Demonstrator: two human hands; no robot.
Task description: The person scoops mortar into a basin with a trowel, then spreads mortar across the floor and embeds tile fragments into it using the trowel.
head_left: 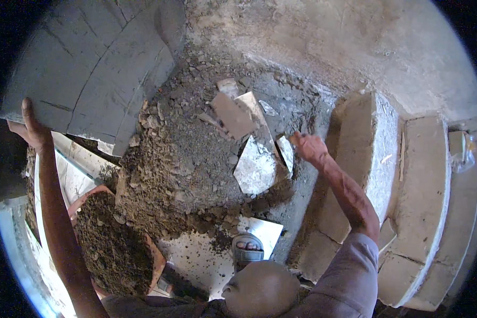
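At the left, my left hand (34, 130) grips the lower edge of a grey plastered slab-like surface (90, 69), its thumb on the face and the other fingers mostly hidden behind. My right hand (311, 148) is closed, with its fingertips at the upper end of a narrow, pale tile shard (286, 153). This shard stands tilted beside a larger broken white tile (255, 167). A flat brown piece (233, 115) and other fragments lie just beyond, on a heap of grey-brown rubble (177, 159).
Concrete steps (418, 185) rise along the right, with a clear plastic bag (465, 155) on one. Dark soil (114, 246) fills a reddish-rimmed container at the lower left. My sandalled foot (247, 248) stands beside a white tile (265, 232). A rough wall (334, 42) bounds the far side.
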